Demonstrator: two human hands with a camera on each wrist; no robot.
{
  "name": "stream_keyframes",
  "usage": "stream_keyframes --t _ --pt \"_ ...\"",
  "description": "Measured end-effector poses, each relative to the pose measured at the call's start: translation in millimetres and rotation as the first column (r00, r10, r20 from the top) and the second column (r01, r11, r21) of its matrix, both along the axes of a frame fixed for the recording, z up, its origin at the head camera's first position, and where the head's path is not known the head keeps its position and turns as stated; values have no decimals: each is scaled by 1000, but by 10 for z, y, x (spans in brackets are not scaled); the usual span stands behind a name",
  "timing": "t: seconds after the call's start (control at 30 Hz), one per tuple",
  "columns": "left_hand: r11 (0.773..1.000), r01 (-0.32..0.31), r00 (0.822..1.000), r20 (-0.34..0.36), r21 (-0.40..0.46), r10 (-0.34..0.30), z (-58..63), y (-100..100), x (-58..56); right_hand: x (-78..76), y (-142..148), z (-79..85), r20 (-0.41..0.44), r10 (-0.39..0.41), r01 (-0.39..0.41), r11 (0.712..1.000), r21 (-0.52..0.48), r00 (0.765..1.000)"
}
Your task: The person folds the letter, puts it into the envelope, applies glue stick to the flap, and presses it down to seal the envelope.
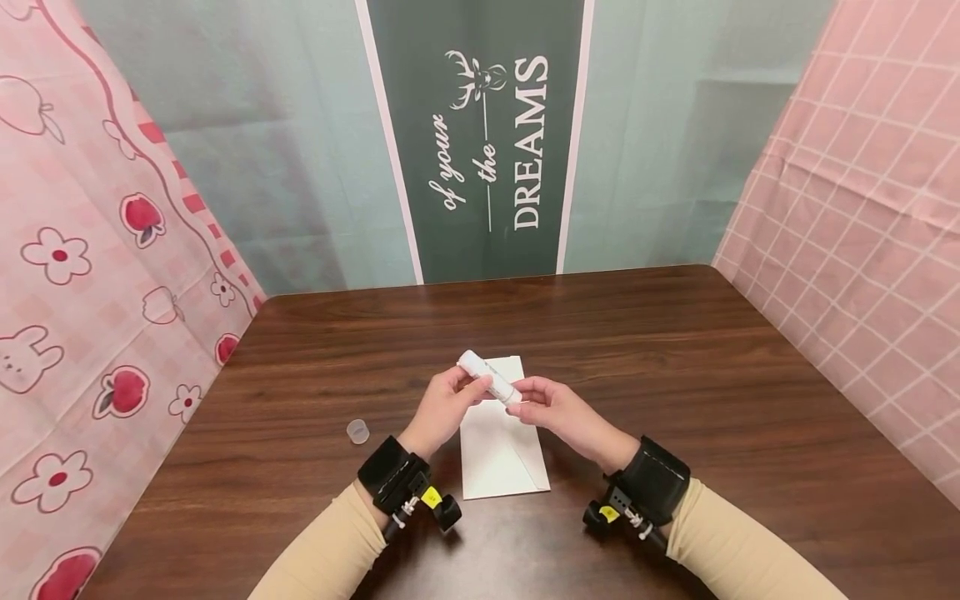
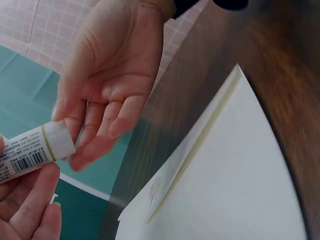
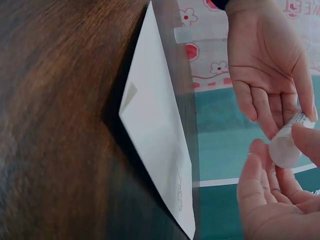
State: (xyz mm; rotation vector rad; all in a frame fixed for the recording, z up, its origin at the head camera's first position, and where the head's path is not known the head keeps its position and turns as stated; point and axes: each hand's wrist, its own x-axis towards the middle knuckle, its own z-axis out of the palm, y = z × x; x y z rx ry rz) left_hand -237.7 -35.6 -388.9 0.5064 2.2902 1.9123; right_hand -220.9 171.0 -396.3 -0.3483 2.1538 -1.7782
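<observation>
A white glue stick (image 1: 489, 379) with printed text and a barcode is held at a slant above a white envelope (image 1: 501, 462). My left hand (image 1: 441, 410) grips its barrel between thumb and fingers. Thumb and fingertips of my right hand (image 1: 564, 417) pinch the plain white end (image 2: 60, 140), past a thin yellowish ring. In the right wrist view that round end (image 3: 286, 151) faces the camera. Beneath both hands lies the envelope, with a folded flap edge (image 2: 200, 140) showing in the left wrist view.
A small translucent cap (image 1: 357, 431) sits on the brown wooden table (image 1: 660, 350), left of the envelope. Green printed cloth (image 1: 487, 250) hangs behind the far edge. Pink patterned cloths hang at the left (image 1: 97, 333) and right (image 1: 862, 250).
</observation>
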Motion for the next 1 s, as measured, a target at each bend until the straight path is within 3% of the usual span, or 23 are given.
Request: stream_keyframes --t 0.17,0.3,0.57,0.67,0.8,0.9,1.0 --pt "991 -100 990 -108 -92 90 15 -180 -32 7 22 -35 34 76 -75 997 -33 996" --pt "975 -154 983 -129 -162 134 41 -302 -26 1 36 -62 53 82 -80 996 -39 995" --pt "949 -105 979 -197 -299 46 47 -230 116 -23 -106 -78 -71 113 -114 993 -2 991" --pt "945 -74 966 -259 -319 -12 48 -150 155 -20 -153 -64 -121 121 -122 992 -4 985" --pt "935 -57 935 -347 -349 -72 83 -56 192 -9 -187 -64 -181 112 -116 993 -8 977" --pt "919 -77 919 -385 -386 -85 114 -19 218 -3 -193 -76 -211 107 -112 994 -10 972" --pt "902 -95 915 -393 -420 -87 115 -22 224 0 -197 -81 -221 97 -97 995 11 970"
